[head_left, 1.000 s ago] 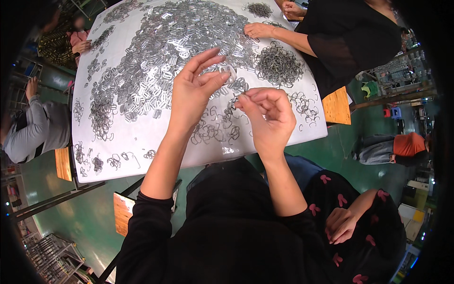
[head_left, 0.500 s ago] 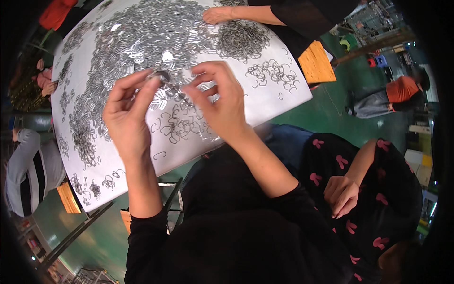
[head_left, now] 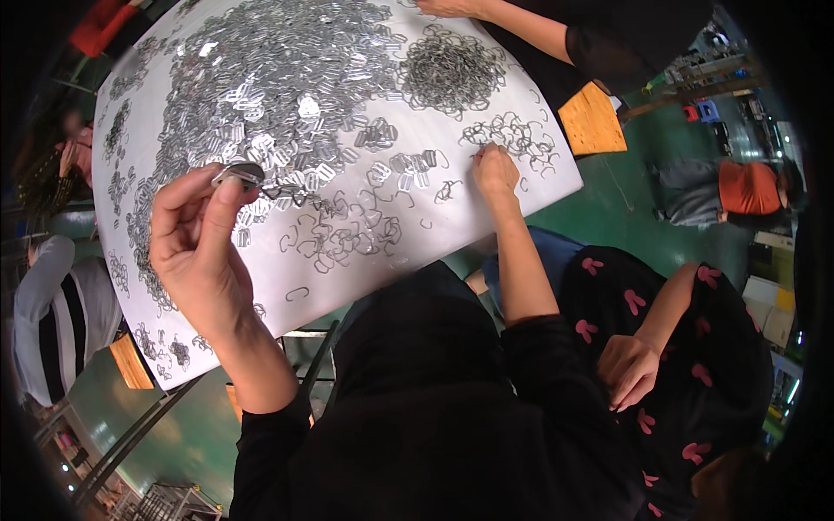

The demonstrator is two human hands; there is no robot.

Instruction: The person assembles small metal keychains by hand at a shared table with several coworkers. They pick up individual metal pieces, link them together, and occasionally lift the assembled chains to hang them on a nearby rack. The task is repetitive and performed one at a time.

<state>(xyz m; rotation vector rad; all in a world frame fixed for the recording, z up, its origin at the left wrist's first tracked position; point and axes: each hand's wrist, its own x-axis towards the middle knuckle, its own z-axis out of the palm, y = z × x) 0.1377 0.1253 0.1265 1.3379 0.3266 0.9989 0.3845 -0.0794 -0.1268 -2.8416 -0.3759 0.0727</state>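
My left hand (head_left: pixel 204 252) is raised over the white table, its thumb and fingers pinching a shiny, flat, slotted metal buckle (head_left: pixel 241 174). Whether several are stacked there I cannot tell. Dark bent wire (head_left: pixel 291 195) shows just right of it; I cannot tell if it hangs from the buckle or lies beyond. At the table's right side, my right hand (head_left: pixel 497 174) reaches down to a loose group of curved wire pieces (head_left: pixel 526 135). Its fingers are pinched together at the group's near edge, and what they hold is hidden. More curved wire pieces (head_left: pixel 343 233) lie scattered between my hands.
A broad heap of slotted metal buckles (head_left: pixel 278 74) covers the far table (head_left: pixel 413 239). A dense wire pile (head_left: pixel 452 71) sits at the far right, near another person's arm (head_left: pixel 526 26). Someone in patterned black clothing (head_left: pixel 643 347) sits close on my right. Wooden stools (head_left: pixel 592 120) flank the table.
My hands were close together over the buckles. The right has moved right to the wire pieces and closed; the left has drawn left and nearer, still gripping the buckle. The other person's hand pulled back.
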